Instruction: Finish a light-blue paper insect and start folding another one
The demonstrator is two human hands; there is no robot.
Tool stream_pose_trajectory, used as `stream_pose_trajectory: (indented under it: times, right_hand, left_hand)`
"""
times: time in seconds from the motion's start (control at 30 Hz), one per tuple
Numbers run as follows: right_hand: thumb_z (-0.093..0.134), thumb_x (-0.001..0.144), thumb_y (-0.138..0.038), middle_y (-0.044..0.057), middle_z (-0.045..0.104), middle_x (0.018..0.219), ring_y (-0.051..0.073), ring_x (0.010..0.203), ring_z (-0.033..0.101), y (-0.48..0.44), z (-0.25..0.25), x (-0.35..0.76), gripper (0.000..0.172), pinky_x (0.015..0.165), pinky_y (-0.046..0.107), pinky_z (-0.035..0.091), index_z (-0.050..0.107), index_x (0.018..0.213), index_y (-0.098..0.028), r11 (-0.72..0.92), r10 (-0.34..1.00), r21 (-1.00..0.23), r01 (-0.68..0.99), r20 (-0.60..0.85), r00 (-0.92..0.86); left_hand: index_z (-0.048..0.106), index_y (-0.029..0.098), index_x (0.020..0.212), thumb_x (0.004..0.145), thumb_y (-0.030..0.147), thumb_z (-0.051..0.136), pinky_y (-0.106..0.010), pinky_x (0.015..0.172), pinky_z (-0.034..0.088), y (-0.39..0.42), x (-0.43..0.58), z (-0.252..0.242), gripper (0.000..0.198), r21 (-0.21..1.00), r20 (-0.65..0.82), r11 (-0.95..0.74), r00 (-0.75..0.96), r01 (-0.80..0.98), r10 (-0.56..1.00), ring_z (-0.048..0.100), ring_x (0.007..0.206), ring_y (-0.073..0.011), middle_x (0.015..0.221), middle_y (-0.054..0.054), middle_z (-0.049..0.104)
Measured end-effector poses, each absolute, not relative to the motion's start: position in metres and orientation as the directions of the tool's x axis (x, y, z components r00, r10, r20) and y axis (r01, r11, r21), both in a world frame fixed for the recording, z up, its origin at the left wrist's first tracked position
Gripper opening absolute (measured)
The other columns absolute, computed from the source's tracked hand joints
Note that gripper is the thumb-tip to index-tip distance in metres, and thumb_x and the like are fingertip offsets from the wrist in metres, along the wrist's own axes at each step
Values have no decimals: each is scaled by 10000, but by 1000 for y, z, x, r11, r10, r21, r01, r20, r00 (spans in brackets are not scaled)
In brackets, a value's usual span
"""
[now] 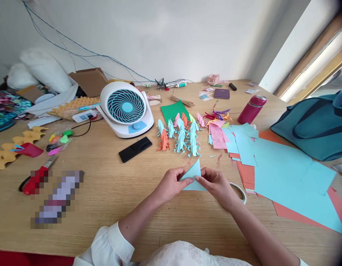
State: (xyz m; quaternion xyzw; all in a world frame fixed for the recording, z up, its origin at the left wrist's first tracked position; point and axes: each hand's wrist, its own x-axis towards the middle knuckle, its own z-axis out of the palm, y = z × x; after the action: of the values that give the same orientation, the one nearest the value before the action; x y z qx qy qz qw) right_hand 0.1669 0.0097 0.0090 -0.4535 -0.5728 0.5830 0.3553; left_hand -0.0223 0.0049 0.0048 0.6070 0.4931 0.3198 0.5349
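Blue paper: the small folded blue paper point(195, 170) is between the hands, nearer the desk's point(109, 207) front edge than its back edge, a little right of the middle. One corner points toward the back edge; whether its underside touches the wood, I cannot tell.
Left hand: the left hand point(174, 181) pinches the paper's left side, thumb on top, fingers curled behind.
Right hand: the right hand point(218, 185) pinches the right side the same way, its thumb tip just beside the other.
Fold: the step looks like lining up and creasing a fold. Best to match edges and point before pressing, since a slight skew at the tip would likely carry into later folds.
Thumbs: one would do well to hold the layers steady while the other runs outward along the crease; pressing both at once could let the layers slip.
Wood: laying the paper flat on the bare desk should give a sharper crease than pinching in the air.
White ring: the white ring point(244, 195) lies partly hidden beyond the right hand; keep that wrist clear of it.
Paper figures: the paper figures point(181, 138) stand toward the back edge; elbows low and strokes short should spare them.
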Motion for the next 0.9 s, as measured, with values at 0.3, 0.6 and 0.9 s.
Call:
stream_pose_trajectory:
  times: [0.3, 0.6, 0.9]
  right_hand:
    - [647, 791, -601, -42, 402, 570, 84, 537, 317, 7, 5, 176, 478, 497, 232, 258, 546, 629, -162, -192, 923, -978, 81, -208, -323]
    - [732, 715, -583, -16, 523, 591, 93, 533, 382, 7, 1, 175, 441, 490, 231, 285, 676, 706, -146, -251, 918, -966, 61, -257, -302]
    - [742, 750, -532, 43, 692, 775, 138, 694, 569, 18, 7, 193, 357, 662, 249, 459, 744, 842, -187, -181, 982, -979, -93, -184, 31]
  left_hand:
    - [621, 141, 785, 825, 368, 650, -219, 598, 355, 8, -15, -5, 233, 953, -147, 37, 350, 301, 925, 482, 660, -115, 701, 24, 548]
    - [628, 142, 782, 816, 327, 613, -217, 560, 321, 4, -17, 4, 189, 916, -197, 31, 379, 401, 904, 451, 617, -104, 683, 34, 540]
    - [528, 161, 675, 780, 321, 620, -227, 522, 250, -3, -11, -2, 212, 887, -284, 58, 443, 458, 851, 375, 569, -91, 610, 58, 416]
